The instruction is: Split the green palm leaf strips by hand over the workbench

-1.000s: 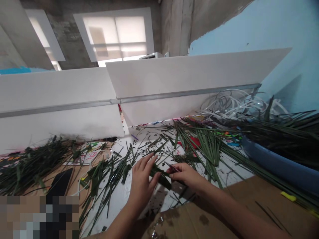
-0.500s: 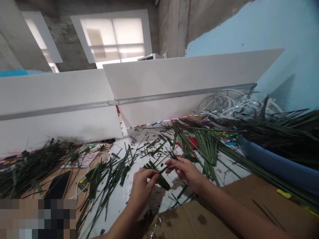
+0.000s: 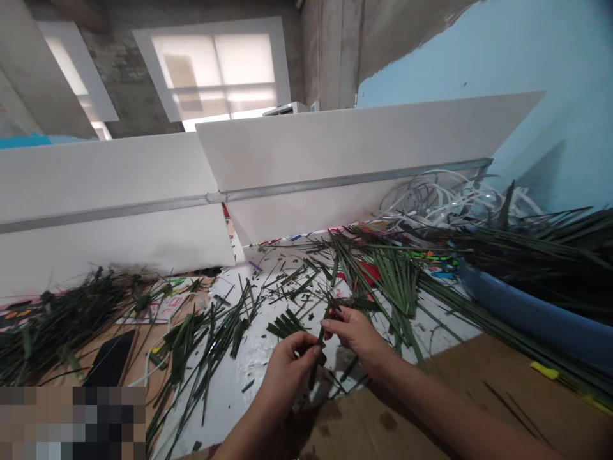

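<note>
Because the green leaf strip (image 3: 313,377) is narrow and gripped only by fingertips—the left hand (image 3: 290,364) pinching it lower down, the right hand (image 3: 359,335) closed on its upper part—an uneven pull could split it or let it slip. It sits between the hands, above the white tabletop (image 3: 258,361), where a dropped piece could get lost among the scattered clippings (image 3: 287,278). Whether the right hand also grasps the dark bits beside its fingers, I cannot tell. On the right, a blue basin (image 3: 522,312) is heaped with long dark leaves (image 3: 550,262)—some overhang its rim, and a knock could spill them.
</note>
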`<move>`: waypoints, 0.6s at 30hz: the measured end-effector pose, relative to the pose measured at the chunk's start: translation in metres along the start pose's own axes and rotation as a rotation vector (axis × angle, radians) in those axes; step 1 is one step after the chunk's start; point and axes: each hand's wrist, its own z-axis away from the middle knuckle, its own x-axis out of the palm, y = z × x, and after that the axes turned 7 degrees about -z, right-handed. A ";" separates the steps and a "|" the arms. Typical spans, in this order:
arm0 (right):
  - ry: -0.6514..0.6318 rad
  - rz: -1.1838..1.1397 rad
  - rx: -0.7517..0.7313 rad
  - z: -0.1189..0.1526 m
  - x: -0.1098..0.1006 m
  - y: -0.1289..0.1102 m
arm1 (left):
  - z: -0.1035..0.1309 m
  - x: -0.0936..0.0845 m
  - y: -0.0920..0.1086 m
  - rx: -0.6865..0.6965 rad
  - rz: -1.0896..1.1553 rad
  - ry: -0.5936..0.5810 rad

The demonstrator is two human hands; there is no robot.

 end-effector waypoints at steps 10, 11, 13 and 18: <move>-0.119 -0.013 0.107 0.006 0.004 0.012 | 0.000 -0.007 0.004 -0.106 0.258 0.092; -0.128 -0.021 0.119 0.008 0.006 0.013 | -0.001 -0.006 0.003 -0.109 0.267 0.089; -0.140 -0.057 0.139 0.012 0.010 0.016 | -0.002 -0.005 -0.001 -0.103 0.270 0.076; -0.156 -0.133 0.121 0.016 0.014 0.020 | -0.004 0.001 -0.011 -0.079 0.223 0.057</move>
